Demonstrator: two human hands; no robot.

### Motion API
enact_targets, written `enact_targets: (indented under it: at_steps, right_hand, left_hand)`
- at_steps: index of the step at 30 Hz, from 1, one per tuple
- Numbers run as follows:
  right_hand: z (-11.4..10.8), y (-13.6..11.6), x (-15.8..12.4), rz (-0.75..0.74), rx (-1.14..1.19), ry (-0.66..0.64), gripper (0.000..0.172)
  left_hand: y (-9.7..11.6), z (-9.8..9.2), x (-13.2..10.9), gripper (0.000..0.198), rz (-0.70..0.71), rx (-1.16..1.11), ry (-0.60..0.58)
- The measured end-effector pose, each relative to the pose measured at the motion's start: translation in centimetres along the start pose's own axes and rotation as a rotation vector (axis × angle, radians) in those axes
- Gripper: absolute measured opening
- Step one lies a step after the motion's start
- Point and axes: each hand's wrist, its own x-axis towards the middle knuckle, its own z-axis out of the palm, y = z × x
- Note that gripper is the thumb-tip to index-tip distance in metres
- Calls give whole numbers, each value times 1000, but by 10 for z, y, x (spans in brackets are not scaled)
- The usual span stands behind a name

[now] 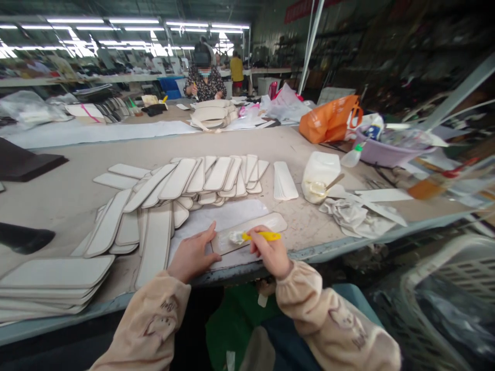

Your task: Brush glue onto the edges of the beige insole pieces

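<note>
In my right hand (pixel 268 250) is a yellow-handled brush (pixel 263 236), its bristles coated with white paste. The bristles rest on a long, round-ended panel (pixel 266 225) that lies near the table's front edge. Paste shines wet over part of the panel. My left hand (pixel 195 252) has its thumb and fingers apart, the fingertips at the panel's left end. Beneath the panel is a white sheet (pixel 232 210). Many similar pale panels (pixel 178 178) with dark edges lie overlapped to the left and behind.
A cut-open white jug (pixel 323 167) of paste with a stick in it stands at right, near crumpled cloth (pixel 348 216). Thin white strips (pixel 285 180) lie beside it. Farther off are an orange bag (pixel 328 121) and a purple basin (pixel 390 149). A person (pixel 204 85) works opposite.
</note>
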Motion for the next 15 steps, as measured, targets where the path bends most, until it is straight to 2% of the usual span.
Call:
enact_targets:
  at_steps: [3,5,7,12,15]
  right_hand:
    - [29,7,-3,-11,-12,-112,24]
    - [28,9,0,-49,-96,-92,23]
    - [11,9,6,-83,-191,-3,24]
    - [-57,6,21,-81,-445,300,24]
    - [-83,8,21,-76,-529,409,25]
  left_hand:
    - [2,0,1,92,-15,-16,-13]
    - [2,-1,1,92,-24,-16,-25]
    - [2,-1,2,91,-36,-3,-37]
    - [2,-1,2,90,-31,31,-41]
    - [4,-2,2,89,-32,32,-40]
